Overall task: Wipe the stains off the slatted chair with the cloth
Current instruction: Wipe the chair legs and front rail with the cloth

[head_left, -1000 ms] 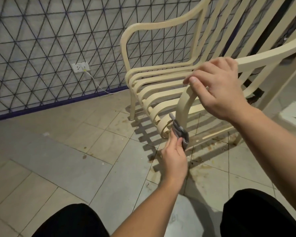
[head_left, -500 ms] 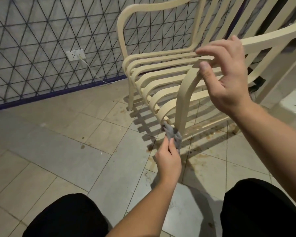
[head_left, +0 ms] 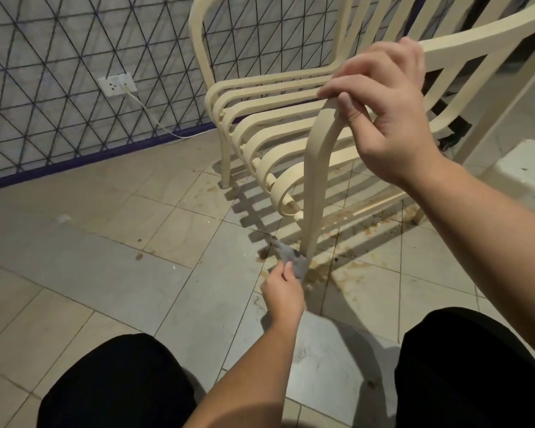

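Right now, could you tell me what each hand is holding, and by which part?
The left hand pinches the grey cloth by its near end, at the chair leg's foot. The right hand grips the chair at its armrest's front bend.

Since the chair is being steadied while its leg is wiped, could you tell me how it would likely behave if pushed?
The chair looks like moulded plastic with open slats, so probably light and apt to slide or tip. The right hand grips its armrest, likely steadying it. The left hand pinches the cloth at the leg's foot, which looks rigid.
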`<state>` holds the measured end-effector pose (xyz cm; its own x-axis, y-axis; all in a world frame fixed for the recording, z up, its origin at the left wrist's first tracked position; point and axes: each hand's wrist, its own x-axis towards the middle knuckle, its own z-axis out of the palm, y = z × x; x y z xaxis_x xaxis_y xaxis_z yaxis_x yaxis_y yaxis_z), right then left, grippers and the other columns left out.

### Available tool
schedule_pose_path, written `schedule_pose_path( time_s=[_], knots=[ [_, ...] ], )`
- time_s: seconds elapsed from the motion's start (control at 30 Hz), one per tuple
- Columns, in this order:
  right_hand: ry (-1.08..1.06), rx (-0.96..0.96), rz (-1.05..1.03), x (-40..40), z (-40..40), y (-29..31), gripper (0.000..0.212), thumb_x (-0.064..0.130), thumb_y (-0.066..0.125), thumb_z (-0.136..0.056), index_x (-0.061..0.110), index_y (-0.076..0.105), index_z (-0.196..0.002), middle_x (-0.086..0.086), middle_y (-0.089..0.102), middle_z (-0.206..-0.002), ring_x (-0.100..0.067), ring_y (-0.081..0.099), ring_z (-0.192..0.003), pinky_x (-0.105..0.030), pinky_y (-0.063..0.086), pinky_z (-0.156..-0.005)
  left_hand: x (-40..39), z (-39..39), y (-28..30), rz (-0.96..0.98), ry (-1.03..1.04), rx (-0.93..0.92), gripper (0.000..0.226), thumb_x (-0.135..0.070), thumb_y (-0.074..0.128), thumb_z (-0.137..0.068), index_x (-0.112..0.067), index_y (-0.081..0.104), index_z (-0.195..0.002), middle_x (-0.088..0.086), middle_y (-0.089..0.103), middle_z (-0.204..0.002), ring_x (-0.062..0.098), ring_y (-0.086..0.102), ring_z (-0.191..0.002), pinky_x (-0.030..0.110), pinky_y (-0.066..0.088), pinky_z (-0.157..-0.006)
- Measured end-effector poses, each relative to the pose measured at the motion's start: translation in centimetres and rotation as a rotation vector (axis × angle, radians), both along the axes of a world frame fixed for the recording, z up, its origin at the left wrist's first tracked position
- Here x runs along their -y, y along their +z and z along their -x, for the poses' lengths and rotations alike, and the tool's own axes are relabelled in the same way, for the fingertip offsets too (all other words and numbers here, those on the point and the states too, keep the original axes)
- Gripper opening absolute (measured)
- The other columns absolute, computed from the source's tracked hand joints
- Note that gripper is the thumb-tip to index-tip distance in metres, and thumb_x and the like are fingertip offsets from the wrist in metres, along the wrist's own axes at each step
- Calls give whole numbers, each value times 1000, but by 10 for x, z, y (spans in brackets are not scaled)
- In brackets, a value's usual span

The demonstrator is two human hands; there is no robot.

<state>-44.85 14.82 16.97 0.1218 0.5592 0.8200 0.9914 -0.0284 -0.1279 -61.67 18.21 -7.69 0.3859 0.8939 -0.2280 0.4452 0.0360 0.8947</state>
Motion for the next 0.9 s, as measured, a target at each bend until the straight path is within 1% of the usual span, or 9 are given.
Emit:
schedule_pose_path(
  time_s=[0.1, 0.2, 0.27, 0.37, 0.5, 0.63, 0.73, 0.83, 0.9],
  knots=[
    [-16, 22, -108, -1, 2, -11, 22, 15, 55, -99, 10, 73, -111, -10, 61, -120, -32, 47, -123, -58, 22, -114, -2, -12, 24, 111, 110, 185, 32, -24, 49, -106, -6, 70, -124, -12, 65, -97, 11, 57, -92, 23, 42, -86],
    [-41, -185, -369, 6, 23, -38, 18, 5, 61, -90, -4, 63, -105, -15, 53, -111, -34, 49, -109, -51, 41, -97, 8, -31, 48, 165, 53, 249, 37, -25, 48, -107, -9, 61, -138, -11, 64, -125, 5, 55, -114, 17, 40, -95],
    [-13, -498, -423, 15, 42, -68, 15, 6, 60, -93, 1, 53, -105, -6, 50, -98, -24, 51, -92, -39, 45, -81, 14, -33, 42, 131, 43, 243, 34, -26, 47, -107, -10, 69, -128, -7, 72, -114, 4, 61, -104, 19, 47, -91],
    [2, -876, -85, 23, 59, -113, 31, 25, 59, -98, 9, 55, -124, 5, 60, -106, -12, 60, -96, -36, 54, -82, 11, -27, 22, 162, -21, 142, 30, -20, 45, -108, -6, 72, -106, -9, 64, -85, 5, 58, -81, 21, 43, -76],
    [-17, -865, 11, 22, 56, -125, 24, 28, 55, -100, 16, 71, -114, -2, 70, -106, -20, 69, -91, -43, 59, -77, -11, -23, -7, 260, -191, -66, 34, -15, 44, -107, -7, 60, -77, 5, 58, -78, 24, 53, -81, 26, 39, -65],
    [-27, -742, 23, 22, 50, -126, 21, 18, 59, -99, 8, 74, -109, -3, 70, -103, -16, 67, -90, -23, 56, -74, -26, 0, -57, 381, -376, -317, 30, -19, 49, -104, 2, 70, -106, 16, 71, -109, 32, 66, -106, 28, 45, -75],
    [-69, -623, 69, 23, 48, -133, 28, 20, 64, -96, 5, 70, -119, -4, 70, -106, -13, 65, -96, -20, 51, -87, -36, 35, -91, 459, -210, -428, 31, -19, 51, -101, 4, 67, -113, 18, 69, -115, 34, 66, -105, 29, 49, -76],
    [-77, -565, 24, 19, 47, -139, 30, 20, 68, -93, 1, 71, -116, -9, 69, -100, -14, 63, -87, -21, 51, -84, -42, 59, -107, 734, 99, -326, 24, -12, 53, -97, 4, 64, -110, 24, 69, -109, 32, 65, -87, 32, 51, -63],
    [-86, -575, -17, 15, 47, -142, 30, 21, 70, -92, 0, 72, -113, -10, 68, -96, -15, 63, -83, -24, 53, -81, -46, 58, -126, 777, 139, -274, 29, -16, 57, -89, 2, 66, -109, 22, 71, -103, 33, 68, -87, 35, 55, -72]
  ],
)
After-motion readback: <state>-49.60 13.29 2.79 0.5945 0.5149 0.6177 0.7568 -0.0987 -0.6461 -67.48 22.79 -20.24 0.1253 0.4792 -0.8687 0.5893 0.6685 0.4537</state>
